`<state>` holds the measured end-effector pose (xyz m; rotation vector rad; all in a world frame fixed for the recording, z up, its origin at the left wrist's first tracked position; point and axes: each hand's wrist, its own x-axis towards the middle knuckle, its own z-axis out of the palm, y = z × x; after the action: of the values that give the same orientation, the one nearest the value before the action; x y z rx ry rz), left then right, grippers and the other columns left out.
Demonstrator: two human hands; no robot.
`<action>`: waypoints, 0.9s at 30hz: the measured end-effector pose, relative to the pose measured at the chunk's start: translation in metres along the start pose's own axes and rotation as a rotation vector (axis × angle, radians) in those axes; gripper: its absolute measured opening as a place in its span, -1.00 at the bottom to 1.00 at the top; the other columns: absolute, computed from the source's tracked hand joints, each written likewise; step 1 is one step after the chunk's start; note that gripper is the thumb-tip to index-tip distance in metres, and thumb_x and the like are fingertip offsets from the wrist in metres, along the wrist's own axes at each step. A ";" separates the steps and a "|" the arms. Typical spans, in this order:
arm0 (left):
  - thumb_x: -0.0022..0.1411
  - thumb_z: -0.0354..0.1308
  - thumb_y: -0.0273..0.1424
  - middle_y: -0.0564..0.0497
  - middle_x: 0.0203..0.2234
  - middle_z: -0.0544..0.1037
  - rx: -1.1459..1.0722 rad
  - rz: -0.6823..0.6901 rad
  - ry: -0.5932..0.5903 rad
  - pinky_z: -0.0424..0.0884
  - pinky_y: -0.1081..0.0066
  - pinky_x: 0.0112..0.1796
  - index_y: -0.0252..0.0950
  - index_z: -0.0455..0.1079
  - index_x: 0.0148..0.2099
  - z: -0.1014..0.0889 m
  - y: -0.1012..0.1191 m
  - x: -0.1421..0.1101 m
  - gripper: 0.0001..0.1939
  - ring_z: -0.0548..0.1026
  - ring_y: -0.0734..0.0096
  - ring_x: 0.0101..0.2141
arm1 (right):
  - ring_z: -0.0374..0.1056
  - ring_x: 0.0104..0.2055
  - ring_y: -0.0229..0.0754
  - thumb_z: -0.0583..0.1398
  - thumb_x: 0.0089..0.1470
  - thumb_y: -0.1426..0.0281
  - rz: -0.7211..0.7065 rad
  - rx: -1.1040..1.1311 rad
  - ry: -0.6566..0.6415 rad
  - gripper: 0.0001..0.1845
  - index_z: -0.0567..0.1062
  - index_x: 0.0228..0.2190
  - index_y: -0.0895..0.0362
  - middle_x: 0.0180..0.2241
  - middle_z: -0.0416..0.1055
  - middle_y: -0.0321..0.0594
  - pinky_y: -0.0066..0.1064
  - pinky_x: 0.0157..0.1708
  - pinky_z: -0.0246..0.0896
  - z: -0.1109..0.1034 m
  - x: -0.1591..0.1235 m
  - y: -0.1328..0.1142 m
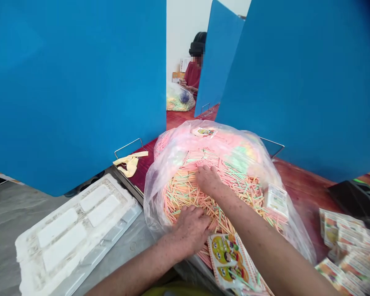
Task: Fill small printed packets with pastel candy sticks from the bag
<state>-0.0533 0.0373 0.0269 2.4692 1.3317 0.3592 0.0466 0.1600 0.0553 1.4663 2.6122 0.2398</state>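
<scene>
A large clear plastic bag (pixel 154 193) lies open before me, filled with thin pastel sticks (pixel 179 191) in pink, orange, yellow and green. My left hand (pixel 191 228) rests low on the pile, its fingers curled over some sticks. Farther in, my right hand (pixel 209 180) presses down with bent fingers closed on sticks; its fingertips are partly hidden. Just below my left hand, a printed cartoon pouch (pixel 230 261) lies with a few sticks on it. A small white packet (pixel 276 200) sits at the bag's right side, and a printed label (pixel 206 132) at its far edge.
Several printed packets (pixel 351 242) are heaped at right beside a black tray (pixel 354 201). At left lies a white foam lid (pixel 64 234), with a cream strip (pixel 131 163) near it. Blue panels (pixel 77 82) stand around. A co-worker (pixel 193 76) sits beyond the gap.
</scene>
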 end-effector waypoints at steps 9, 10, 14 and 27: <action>0.18 -0.02 -0.38 -0.11 -0.24 0.42 -0.429 -0.185 0.369 0.24 0.24 -0.11 -0.34 0.36 -0.15 0.002 -0.027 0.014 -0.77 0.32 0.27 -0.17 | 0.14 -0.06 -0.01 -0.05 0.06 0.56 0.090 0.048 0.014 -0.71 0.40 -0.24 0.23 -0.17 0.35 0.03 -0.15 -0.07 -0.12 -0.008 -0.025 0.020; 0.17 -0.01 -0.36 -0.12 -0.21 0.42 -0.552 -0.236 0.420 0.23 0.24 -0.10 -0.35 0.34 -0.13 -0.001 -0.029 0.020 -0.75 0.33 0.27 -0.16 | 0.14 -0.04 0.01 -0.06 0.06 0.57 0.124 0.055 0.023 -0.71 0.38 -0.23 0.23 -0.17 0.35 0.05 -0.13 -0.07 -0.12 -0.011 -0.027 0.019; 0.14 0.05 -0.20 -0.10 -0.20 0.44 -1.286 -0.321 0.397 0.24 0.30 -0.09 -0.33 0.34 -0.19 -0.009 -0.019 0.049 -0.70 0.37 0.30 -0.17 | 0.28 -0.20 0.02 -0.09 0.09 0.54 0.259 0.114 0.011 -0.72 0.36 -0.23 0.25 -0.30 0.40 0.04 -0.12 -0.19 0.02 -0.017 -0.038 -0.003; 0.19 0.02 -0.37 0.09 -0.60 0.38 -1.832 -0.812 0.429 0.15 0.59 -0.67 -0.32 0.23 -0.33 -0.027 -0.041 0.035 -0.89 0.30 0.61 -0.70 | 0.20 -0.10 -0.02 0.02 0.04 0.51 0.178 0.148 0.006 -0.77 0.46 -0.31 0.20 -0.21 0.35 -0.02 -0.28 -0.19 0.08 -0.006 -0.028 0.015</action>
<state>-0.0759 0.0925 0.0385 0.3317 1.0377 1.1627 0.0721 0.1436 0.0653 1.7513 2.5537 0.0694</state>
